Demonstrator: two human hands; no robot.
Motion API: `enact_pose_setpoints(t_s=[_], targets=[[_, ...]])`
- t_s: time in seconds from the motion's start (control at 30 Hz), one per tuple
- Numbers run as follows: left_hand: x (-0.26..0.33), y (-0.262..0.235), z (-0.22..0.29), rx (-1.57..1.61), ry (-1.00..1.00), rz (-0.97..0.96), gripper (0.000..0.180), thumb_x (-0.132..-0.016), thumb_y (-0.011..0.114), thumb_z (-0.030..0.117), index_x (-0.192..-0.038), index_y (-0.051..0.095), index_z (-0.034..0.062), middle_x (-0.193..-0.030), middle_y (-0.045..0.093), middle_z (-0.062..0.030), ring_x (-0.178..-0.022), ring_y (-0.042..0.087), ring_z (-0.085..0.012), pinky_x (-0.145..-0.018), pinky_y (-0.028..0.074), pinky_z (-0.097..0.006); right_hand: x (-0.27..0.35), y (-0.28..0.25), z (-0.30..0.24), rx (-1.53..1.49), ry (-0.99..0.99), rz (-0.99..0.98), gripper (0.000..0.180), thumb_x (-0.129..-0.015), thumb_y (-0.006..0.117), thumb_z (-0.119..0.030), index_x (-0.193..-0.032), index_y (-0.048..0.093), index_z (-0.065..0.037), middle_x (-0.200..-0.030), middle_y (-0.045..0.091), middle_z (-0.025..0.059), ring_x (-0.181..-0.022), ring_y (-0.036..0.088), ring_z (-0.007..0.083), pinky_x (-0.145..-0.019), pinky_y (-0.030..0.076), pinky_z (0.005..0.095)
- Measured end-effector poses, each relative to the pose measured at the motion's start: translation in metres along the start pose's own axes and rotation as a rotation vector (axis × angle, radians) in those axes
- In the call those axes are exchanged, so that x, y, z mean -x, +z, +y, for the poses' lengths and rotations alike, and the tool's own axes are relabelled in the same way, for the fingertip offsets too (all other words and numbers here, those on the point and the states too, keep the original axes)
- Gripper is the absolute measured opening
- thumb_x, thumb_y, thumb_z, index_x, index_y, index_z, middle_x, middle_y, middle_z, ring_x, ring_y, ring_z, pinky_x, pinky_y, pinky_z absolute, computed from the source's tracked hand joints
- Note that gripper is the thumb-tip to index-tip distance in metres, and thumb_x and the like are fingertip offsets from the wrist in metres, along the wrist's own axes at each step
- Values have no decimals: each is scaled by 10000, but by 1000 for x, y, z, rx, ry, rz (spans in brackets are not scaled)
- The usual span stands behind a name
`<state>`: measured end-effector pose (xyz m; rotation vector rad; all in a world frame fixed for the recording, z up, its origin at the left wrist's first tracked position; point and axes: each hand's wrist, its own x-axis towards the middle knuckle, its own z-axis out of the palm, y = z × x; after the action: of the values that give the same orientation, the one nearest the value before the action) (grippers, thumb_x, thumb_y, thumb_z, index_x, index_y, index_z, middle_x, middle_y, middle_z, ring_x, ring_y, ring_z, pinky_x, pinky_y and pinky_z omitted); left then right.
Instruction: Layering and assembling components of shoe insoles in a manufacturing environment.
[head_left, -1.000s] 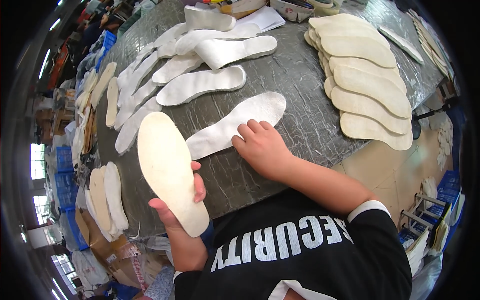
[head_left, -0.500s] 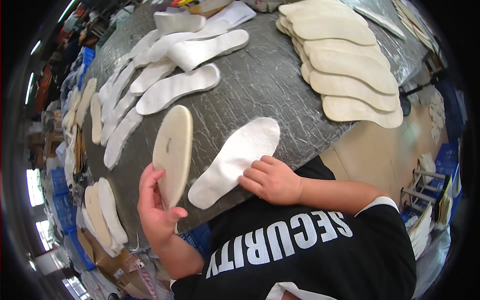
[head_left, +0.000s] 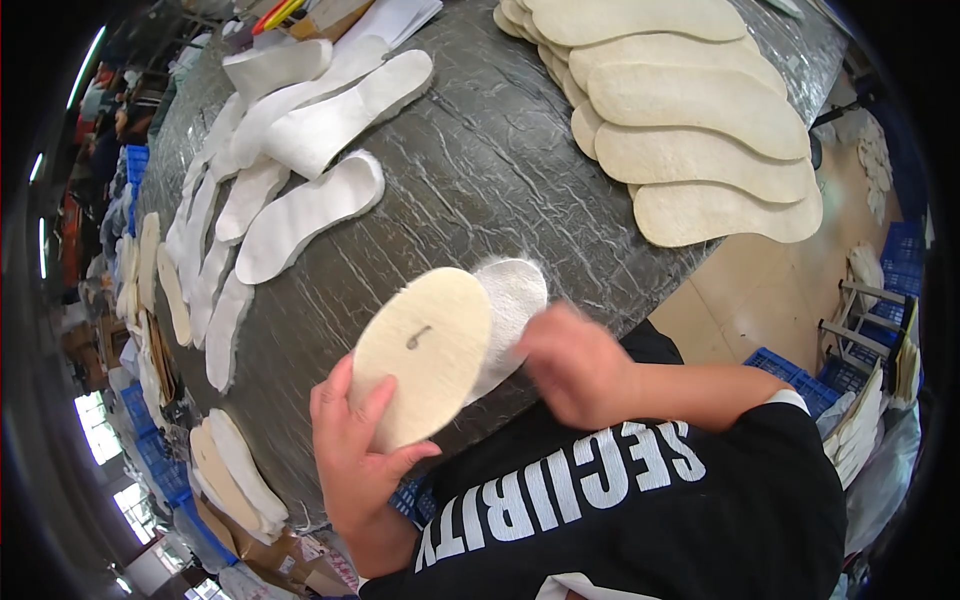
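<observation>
My left hand (head_left: 360,440) is closed on the lower end of a cream insole (head_left: 430,340), which is tilted up above the table and has a small dark mark on its face. Behind it a white fuzzy insole (head_left: 517,300) lies on the dark table, partly covered by the cream one. My right hand (head_left: 575,365) is beside the white insole's right edge. Motion smears its fingers, which look curled; whether they hold anything does not show.
Overlapping cream insoles (head_left: 700,145) lie at the far right of the plastic-covered table (head_left: 470,150). White fuzzy pieces (head_left: 310,215) are heaped at the left. More insoles (head_left: 235,465) lie along the near left. A metal step frame (head_left: 850,345) and blue crates (head_left: 790,375) stand at the right.
My left hand has swung the cream insole rightward and turned its face toward me, over part of the white insole. My right hand has lifted from the white insole and moved right.
</observation>
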<state>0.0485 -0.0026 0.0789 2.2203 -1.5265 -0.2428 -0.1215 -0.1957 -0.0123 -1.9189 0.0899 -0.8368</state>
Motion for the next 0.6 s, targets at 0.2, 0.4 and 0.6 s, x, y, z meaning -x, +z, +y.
enact_pose_setpoints(t_s=[0.2,0.4,0.6], targets=[[-20,17,6,27,19,-147,716,-649,724,571,-1095,655,15,-1310,511,-233,-1059,489,-376,-896,432,-452,-20,-47,-4,-539,995,-117,419,-952,380,19,-1371,366,8,-971,509,83,-573,566,106,-472,461,224],[-21,22,12,25,7,-196,690,-678,713,569,-1095,654,22,-1322,503,-234,-1060,486,-382,-895,430,-456,-31,-54,1,-595,1077,-276,390,-980,361,-34,-1365,406,0,-922,536,87,-574,589,111,-461,473,228],[-21,24,14,23,-26,-198,693,-670,727,553,-1108,652,22,-1326,502,-232,-1077,482,-386,-903,426,-459,-28,-54,4,-557,1030,-302,388,-983,365,-51,-1364,417,0,-908,548,91,-566,596,113,-467,479,226]])
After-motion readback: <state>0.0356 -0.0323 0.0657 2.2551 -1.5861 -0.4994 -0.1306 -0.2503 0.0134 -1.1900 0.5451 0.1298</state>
